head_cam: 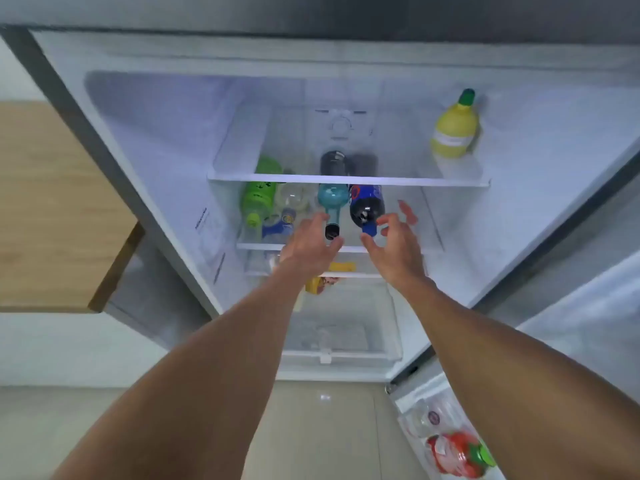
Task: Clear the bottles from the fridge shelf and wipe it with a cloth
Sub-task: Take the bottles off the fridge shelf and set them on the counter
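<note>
Both the left hand (308, 242) and right hand (394, 247), open and empty, reach toward the bottles (365, 206) ahead; shelf (398, 249) uncleared, wiping pending.

We could read no text anywhere. The dark cola bottle (366, 206) bore a red-and-blue label, the green bottle (258, 199) dark marks, the fridge wall sticker (202, 218) printed lines; all were too blurred.
</note>
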Demonstrator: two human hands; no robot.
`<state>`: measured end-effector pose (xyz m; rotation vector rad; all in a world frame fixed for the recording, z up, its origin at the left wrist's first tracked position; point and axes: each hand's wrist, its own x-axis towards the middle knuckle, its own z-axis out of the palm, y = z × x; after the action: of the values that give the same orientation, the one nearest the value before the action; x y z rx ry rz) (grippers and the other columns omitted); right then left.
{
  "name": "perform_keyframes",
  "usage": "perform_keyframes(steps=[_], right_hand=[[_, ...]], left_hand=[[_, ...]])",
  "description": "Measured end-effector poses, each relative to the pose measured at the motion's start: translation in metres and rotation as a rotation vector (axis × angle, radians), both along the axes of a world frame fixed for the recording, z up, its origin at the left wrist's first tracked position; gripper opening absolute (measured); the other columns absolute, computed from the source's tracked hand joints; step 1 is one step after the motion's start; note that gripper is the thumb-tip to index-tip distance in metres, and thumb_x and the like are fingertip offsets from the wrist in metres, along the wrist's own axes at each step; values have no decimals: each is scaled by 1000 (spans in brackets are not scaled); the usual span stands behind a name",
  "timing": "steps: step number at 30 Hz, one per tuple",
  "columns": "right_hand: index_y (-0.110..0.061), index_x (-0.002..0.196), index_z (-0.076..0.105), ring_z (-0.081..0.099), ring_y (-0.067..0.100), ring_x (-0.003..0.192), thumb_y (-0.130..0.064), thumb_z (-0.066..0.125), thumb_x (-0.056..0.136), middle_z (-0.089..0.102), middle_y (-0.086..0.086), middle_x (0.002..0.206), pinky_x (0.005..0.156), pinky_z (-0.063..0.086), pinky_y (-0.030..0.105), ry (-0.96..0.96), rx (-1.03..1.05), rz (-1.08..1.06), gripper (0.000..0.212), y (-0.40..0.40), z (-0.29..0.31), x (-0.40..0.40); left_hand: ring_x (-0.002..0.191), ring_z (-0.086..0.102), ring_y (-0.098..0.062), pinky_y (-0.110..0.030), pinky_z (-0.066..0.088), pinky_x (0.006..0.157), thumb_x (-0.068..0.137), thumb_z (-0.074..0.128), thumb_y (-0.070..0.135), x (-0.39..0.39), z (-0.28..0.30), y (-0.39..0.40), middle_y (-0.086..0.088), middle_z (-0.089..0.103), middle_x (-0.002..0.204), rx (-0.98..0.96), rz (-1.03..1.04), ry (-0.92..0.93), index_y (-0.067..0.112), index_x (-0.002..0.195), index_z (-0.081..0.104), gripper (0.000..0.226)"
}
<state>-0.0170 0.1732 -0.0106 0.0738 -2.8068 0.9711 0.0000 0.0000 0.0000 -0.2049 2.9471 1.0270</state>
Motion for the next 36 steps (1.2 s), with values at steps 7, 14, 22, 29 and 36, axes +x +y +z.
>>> perform_keyframes(steps=[7, 14, 22, 29, 36], right_hand=[[-20, 104, 47, 65, 27, 82, -48, 72, 84, 71, 7, 99, 70, 54, 37, 67, -76, -115, 43, -11, -39, -47], [-19, 101, 56, 59, 23, 78, -27, 74, 78, 69, 5, 94, 70, 44, 30, 84, -209, -151, 30, -20, -25, -27], [-17, 103, 57, 58, 17, 80, -24, 75, 79, 64, 0, 96, 71, 48, 30, 261, -253, -115, 31, -35, 42, 33], [-16, 105, 60, 57, 19, 80, -24, 73, 83, 65, 1, 95, 73, 47, 32, 303, -214, -71, 26, -43, 116, 84], [-16, 107, 61, 57, 13, 73, -28, 74, 87, 63, -3, 87, 61, 44, 11, 194, -72, 125, 26, -74, 201, 161]], left_hand=[[82, 68, -21, -31, 47, 75, 91, 72, 39, -44, -50, 15, 7, 66, 81, 318, 207, 65, 25, 121, 48, 42], [74, 64, -3, -1, 39, 62, 86, 78, 31, -13, -28, 21, 14, 68, 83, 424, 375, 175, 28, 112, 60, 32], [81, 67, 7, 0, 41, 75, 80, 82, 23, 52, 41, -10, 18, 73, 86, 411, 358, 339, 27, 107, 72, 29], [78, 69, 4, -18, 55, 80, 84, 81, 33, 101, 113, -39, 16, 73, 85, 327, 247, 492, 27, 110, 71, 28], [77, 70, -4, -23, 58, 78, 83, 82, 42, 179, 183, -106, 11, 75, 88, 270, 181, 461, 24, 113, 71, 38]])
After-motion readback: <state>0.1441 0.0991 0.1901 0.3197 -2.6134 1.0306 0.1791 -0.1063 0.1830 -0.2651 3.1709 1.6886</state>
